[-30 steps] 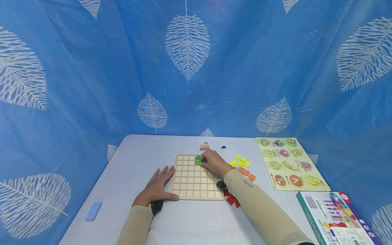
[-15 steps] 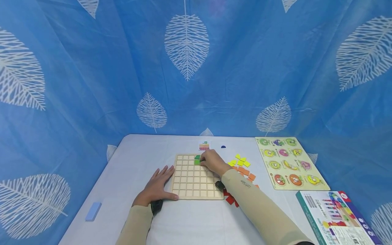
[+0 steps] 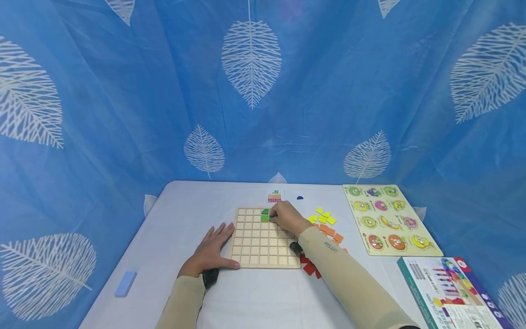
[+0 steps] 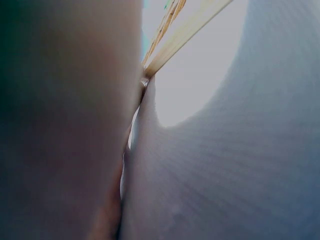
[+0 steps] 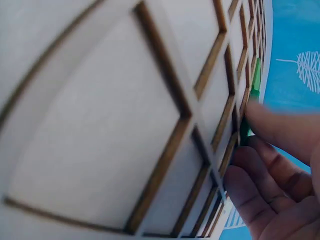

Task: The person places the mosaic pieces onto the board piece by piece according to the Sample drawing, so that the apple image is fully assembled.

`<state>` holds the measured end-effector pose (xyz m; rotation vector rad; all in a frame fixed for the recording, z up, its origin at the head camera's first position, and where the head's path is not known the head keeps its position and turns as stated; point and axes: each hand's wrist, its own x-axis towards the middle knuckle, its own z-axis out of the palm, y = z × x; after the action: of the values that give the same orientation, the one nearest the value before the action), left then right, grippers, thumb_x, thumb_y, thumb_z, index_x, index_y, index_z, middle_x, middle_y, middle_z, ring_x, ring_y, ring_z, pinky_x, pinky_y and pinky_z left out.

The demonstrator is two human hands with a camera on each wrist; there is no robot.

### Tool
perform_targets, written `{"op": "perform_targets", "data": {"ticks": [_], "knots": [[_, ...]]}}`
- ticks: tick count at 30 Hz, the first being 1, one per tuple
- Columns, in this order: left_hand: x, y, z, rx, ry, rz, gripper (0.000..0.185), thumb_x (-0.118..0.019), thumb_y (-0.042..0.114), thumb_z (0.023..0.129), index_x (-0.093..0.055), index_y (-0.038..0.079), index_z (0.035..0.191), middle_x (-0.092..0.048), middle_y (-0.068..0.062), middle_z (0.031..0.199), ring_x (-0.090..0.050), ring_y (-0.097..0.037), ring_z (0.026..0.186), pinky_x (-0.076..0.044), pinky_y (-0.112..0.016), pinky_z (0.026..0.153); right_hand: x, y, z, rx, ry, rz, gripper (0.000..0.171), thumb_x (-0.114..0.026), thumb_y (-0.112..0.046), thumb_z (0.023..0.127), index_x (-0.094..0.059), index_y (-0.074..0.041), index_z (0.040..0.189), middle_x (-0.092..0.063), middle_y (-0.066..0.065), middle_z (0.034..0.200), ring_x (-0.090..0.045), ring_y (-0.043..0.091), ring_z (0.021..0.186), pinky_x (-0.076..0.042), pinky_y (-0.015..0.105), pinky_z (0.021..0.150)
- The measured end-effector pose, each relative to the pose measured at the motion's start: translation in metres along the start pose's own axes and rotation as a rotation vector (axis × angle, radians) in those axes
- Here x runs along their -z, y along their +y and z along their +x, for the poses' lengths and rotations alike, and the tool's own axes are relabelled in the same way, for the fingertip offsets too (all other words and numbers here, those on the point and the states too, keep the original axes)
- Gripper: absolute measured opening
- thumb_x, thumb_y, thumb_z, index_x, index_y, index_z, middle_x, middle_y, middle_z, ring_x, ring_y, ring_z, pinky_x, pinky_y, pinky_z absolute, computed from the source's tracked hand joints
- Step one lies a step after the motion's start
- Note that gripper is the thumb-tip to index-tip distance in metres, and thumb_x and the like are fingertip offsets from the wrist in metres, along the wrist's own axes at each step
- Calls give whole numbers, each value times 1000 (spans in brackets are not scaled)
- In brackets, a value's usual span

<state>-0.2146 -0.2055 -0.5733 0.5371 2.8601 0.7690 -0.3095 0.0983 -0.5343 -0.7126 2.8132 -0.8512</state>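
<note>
Head view shows almost nothing has shifted over the last second: the right hand [image 3: 286,218] stays at the far edge of the wooden grid board [image 3: 263,246], fingers curled down onto a green tile [image 3: 265,214] in the far row, right of the board's middle, and it has only crept a touch nearer the person. In the right wrist view the fingertips [image 5: 280,131] pinch that green tile [image 5: 248,115] on edge against the grid's ribs, so it looks not yet seated flat; my reading is that the hand is working it into its cell. The left hand [image 3: 213,250] has not moved, lying flat with fingers spread on the worktop [image 3: 172,214], its thumb against the board's near left corner, steadying it. Yellow and orange tiles [image 3: 326,221] lie loose beside the board's right edge, untouched.
</note>
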Motion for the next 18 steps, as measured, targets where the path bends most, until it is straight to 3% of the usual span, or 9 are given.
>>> {"op": "perform_targets", "data": {"ticks": [2,6,18], "knots": [[0,0,0,5,-2,5,137,-86,80,60,-32,14,167,-28,-2,171,-14,-24,159,-4,-48,128,-1,-1,1,10,-16,-6,2,-82,-12,95,-82,-11,96,-72,-5,85,-68,13,83,-60,32,75],[0,0,-1,11,-4,0,137,-86,80,59,-31,15,167,-27,-1,171,-13,-23,159,-3,-47,128,-3,-3,1,13,-2,-35,7,-82,-19,96,-82,-14,91,-69,-10,78,-65,8,76,-58,29,73],[-1,1,0,20,-9,1,138,-84,82,59,-30,16,168,-27,1,171,-11,-22,159,-2,-47,128,-7,1,2,3,75,-16,9,-80,-4,94,-85,-10,99,-76,-1,92,-72,20,94,-61,36,86]]}}
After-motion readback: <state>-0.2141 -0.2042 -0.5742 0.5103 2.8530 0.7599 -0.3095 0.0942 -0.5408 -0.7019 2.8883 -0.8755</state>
